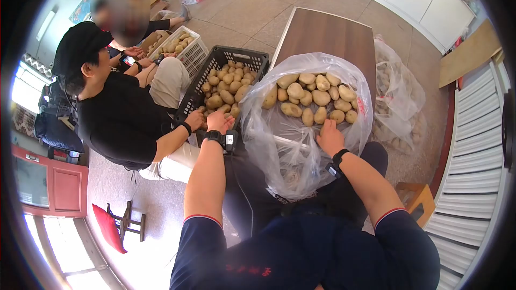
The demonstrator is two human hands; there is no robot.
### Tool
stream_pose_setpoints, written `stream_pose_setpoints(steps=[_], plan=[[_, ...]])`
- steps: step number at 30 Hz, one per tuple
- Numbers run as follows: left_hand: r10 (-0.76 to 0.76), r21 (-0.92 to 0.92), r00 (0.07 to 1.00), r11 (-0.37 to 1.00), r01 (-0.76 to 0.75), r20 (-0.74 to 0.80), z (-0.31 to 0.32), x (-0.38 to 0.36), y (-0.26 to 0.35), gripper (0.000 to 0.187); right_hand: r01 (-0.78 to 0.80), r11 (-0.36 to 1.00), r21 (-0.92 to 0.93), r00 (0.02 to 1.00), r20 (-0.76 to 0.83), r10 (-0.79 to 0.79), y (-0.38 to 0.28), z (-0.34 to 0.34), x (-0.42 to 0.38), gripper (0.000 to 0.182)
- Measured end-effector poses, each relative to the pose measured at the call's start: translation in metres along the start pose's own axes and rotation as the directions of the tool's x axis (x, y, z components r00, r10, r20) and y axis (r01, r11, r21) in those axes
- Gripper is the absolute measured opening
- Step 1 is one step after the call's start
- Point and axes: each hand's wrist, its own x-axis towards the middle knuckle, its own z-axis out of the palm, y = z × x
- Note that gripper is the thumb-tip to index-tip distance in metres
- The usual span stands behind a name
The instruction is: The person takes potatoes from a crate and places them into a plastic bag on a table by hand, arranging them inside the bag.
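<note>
“Tiled floor (242, 1) across the top of the frame. And the hands?”

“Right hand (330, 139), just right of centre: fingers bent, tips at the nearest potatoes (321, 98) inside a clear plastic bag (293, 157). I can't tell whether it grips one.”

“Left hand (219, 122)?”

“Left of centre, reaching over the near end of the black crate (262, 60), which holds more potatoes. Its fingertips are hidden, so I can't tell its grip either. A co-worker's hand (194, 120) is just beside it.”

“Further out?”

“Wood-grain tabletop (336, 32) above the bag, a white crate (200, 52) at upper left, a filled bag (400, 99) at right.”

“What might go wrong?”

“Slack plastic hangs toward the lap. A tug there could, I'd judge, roll potatoes out through the wide mouth. And two people's hands so close in one crate could knock together.”
</note>
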Motion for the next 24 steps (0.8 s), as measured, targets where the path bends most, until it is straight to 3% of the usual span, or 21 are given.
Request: stream_pose_setpoints(steps=[4, 9, 11, 13, 19, 21, 22, 24], plan=[[0.038, 0.046, 0.998, 0.998, -0.041, 0.049, 0.007, -0.013, 0.001, 0.030, 0.005, 1.000, 0.002, 1.000, 0.012, -0.005, 0.004, 0.008, -0.002, 0.045], [0.093, -0.010, 0.987, 0.996, -0.092, 0.132, 0.022, -0.030, -0.005, 0.039, -0.061, 0.978, 0.198, 0.997, 0.048, 0.052, 0.003, 0.003, -0.005, 0.051], [0.129, 0.033, 0.970, 0.990, -0.138, 0.204, 0.023, -0.038, -0.005, 0.036, -0.028, 0.965, 0.260, 0.999, 0.034, 0.020, 0.007, 0.007, -0.004, 0.052], [0.120, 0.045, 0.966, 0.990, -0.133, 0.230, 0.030, -0.049, -0.003, 0.029, 0.100, 0.940, 0.327, 0.993, -0.095, -0.073, 0.010, 0.019, -0.001, 0.050], [0.085, 0.150, 0.947, 0.979, -0.137, 0.309, 0.046, -0.069, -0.002, 0.033, 0.195, 0.890, 0.412, 0.981, -0.099, -0.169, -0.008, 0.013, 0.004, 0.052], [0.064, 0.192, 0.950, 0.973, -0.127, 0.305, 0.054, -0.082, 0.000, 0.030, -0.143, 0.792, 0.594, 0.975, 0.221, 0.011, -0.036, -0.017, 0.005, 0.049], [0.059, 0.201, 0.944, 0.971, -0.129, 0.324, 0.056, -0.083, 0.000, 0.029, -0.127, 0.788, 0.602, 0.974, 0.225, -0.016, -0.044, -0.015, 0.007, 0.049], [0.051, 0.174, 0.938, 0.978, -0.117, 0.343, 0.062, -0.086, -0.003, 0.030, -0.259, 0.547, 0.796, 0.951, 0.309, 0.000, -0.055, -0.015, 0.011, 0.044]])
